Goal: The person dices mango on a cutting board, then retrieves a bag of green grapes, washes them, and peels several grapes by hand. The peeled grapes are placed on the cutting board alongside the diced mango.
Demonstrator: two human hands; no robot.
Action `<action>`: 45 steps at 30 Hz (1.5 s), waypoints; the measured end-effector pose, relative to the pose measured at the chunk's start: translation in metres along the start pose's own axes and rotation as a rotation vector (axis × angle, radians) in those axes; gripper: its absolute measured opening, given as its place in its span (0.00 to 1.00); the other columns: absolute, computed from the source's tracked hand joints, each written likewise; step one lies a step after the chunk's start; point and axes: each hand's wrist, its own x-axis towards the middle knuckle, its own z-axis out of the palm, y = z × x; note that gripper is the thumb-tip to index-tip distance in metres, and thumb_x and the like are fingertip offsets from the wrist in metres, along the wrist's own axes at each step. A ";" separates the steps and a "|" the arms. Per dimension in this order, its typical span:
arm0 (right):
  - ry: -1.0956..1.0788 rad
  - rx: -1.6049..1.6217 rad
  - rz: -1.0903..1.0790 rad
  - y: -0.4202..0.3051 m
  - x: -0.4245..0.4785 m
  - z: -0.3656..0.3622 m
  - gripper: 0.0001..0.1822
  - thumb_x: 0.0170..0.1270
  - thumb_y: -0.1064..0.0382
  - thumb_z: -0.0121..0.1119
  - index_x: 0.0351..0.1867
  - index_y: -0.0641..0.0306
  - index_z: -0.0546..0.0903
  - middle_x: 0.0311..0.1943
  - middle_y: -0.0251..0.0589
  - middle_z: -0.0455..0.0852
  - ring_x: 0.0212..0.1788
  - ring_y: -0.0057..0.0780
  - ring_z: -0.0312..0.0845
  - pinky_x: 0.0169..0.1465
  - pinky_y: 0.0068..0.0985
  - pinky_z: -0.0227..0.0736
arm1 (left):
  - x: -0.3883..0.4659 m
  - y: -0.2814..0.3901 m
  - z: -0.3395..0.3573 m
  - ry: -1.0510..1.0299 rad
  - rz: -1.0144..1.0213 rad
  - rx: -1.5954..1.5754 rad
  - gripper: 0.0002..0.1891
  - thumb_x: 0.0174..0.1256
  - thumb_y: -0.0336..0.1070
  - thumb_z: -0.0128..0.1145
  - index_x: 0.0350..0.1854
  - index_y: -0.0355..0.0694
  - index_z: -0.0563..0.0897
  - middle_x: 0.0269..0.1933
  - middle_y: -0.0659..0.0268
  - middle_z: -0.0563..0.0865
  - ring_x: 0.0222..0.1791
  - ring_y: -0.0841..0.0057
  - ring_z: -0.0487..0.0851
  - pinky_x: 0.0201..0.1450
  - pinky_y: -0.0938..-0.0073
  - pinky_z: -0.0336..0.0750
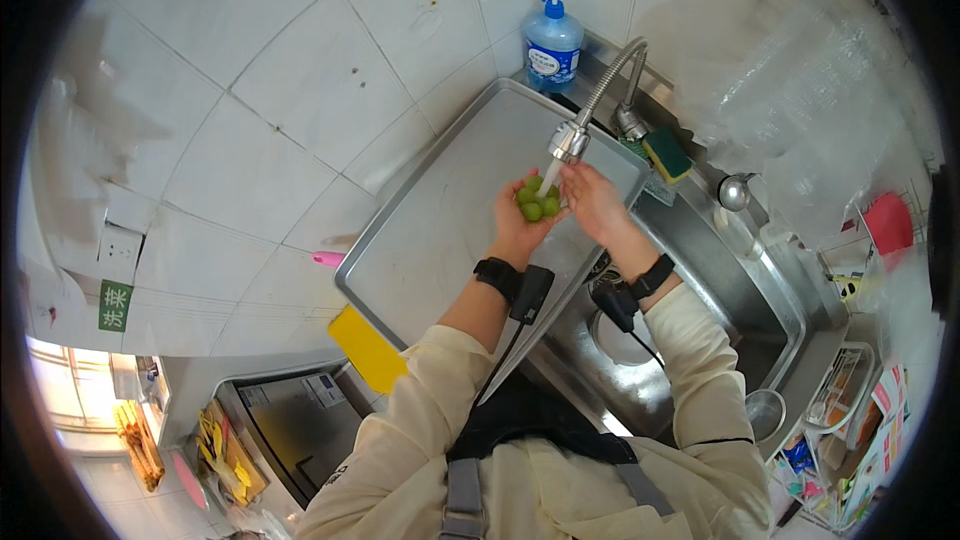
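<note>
Several round green fruits, which look like grapes [531, 208], rest in my cupped left hand [517, 221]. Water runs onto them from the metal faucet head [568, 141] on a flexible neck. My right hand [592, 202] is raised beside the stream, close to the fruits, its fingers partly bent; whether it touches a fruit cannot be told. Beneath both hands lies a large grey metal tray [442, 202], set at an angle over part of the stainless steel sink [697, 262].
A blue pump bottle [553, 45] stands behind the tray by the tiled wall. A green and yellow sponge [667, 154] lies near the faucet base. Yellow board [367, 349] and pink handle [328, 259] stick out at the tray's left. A strainer [765, 414] sits right of the sink.
</note>
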 end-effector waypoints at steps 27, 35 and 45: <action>0.178 0.394 0.090 -0.108 0.082 -0.080 0.23 0.63 0.66 0.49 0.55 0.79 0.61 0.56 0.62 0.61 0.57 0.59 0.64 0.66 0.48 0.61 | -0.026 0.017 -0.028 0.016 -0.083 -0.194 0.15 0.68 0.39 0.38 0.49 0.40 0.74 0.50 0.55 0.76 0.52 0.60 0.73 0.47 0.60 0.73; 0.200 0.237 0.048 -0.104 0.079 -0.058 0.30 0.66 0.59 0.49 0.65 0.77 0.58 0.67 0.58 0.56 0.68 0.56 0.53 0.70 0.48 0.48 | -0.050 0.010 0.003 0.045 -0.033 -0.148 0.12 0.68 0.40 0.40 0.48 0.42 0.72 0.50 0.55 0.77 0.51 0.58 0.74 0.54 0.49 0.71; -0.204 -0.817 -0.238 0.018 -0.099 0.015 0.29 0.75 0.45 0.38 0.68 0.63 0.63 0.67 0.44 0.64 0.69 0.36 0.56 0.70 0.30 0.50 | -0.052 -0.059 -0.015 0.138 -0.113 0.215 0.22 0.69 0.55 0.47 0.58 0.48 0.70 0.53 0.66 0.77 0.59 0.69 0.71 0.63 0.62 0.65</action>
